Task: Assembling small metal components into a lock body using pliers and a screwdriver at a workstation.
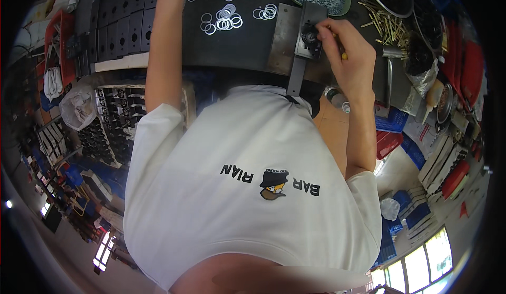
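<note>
Over dark benchtop, right hand touches black fitting.

Top centre now: thin round silver metal rings lie on the dark flat counter, flat black rectangular plates to their left, a dark rectangular metal block to their right, the round green-rimmed bowl just beyond, thin brass-coloured rods farther right.

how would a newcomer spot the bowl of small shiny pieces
Start on the dark worktable at the right hand. Beyond it, slightly leftward, at the picture's top edge, sits the bowl. Its green rim sets it apart from the silver-rimmed container to its right.
</note>
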The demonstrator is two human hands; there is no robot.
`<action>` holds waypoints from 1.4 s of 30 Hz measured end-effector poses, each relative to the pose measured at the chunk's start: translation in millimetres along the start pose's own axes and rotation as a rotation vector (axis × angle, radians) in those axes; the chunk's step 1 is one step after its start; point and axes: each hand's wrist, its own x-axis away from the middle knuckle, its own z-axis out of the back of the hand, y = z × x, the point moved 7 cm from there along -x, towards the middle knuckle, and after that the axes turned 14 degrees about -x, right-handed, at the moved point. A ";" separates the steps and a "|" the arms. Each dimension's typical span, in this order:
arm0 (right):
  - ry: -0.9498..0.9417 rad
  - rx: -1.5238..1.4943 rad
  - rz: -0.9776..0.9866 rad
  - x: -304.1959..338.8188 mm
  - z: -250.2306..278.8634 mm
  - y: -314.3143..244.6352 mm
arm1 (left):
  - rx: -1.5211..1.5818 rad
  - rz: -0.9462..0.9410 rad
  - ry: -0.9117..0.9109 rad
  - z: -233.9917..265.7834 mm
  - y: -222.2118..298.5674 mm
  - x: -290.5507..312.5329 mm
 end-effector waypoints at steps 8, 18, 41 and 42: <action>-0.019 0.119 0.067 2.5 -3.2 -13.4 | 0.299 0.024 -0.216 -27.5 57.7 100.6; -0.076 0.269 0.137 2.7 -8.9 -18.8 | 0.373 -0.048 -0.314 -65.9 67.2 174.2; -0.068 0.051 -0.188 18.0 -0.8 -6.3 | -0.152 -0.450 -0.273 -96.9 87.0 167.7; -0.068 0.051 -0.191 16.5 1.3 -10.2 | -0.308 -0.569 -0.246 -97.9 90.9 168.8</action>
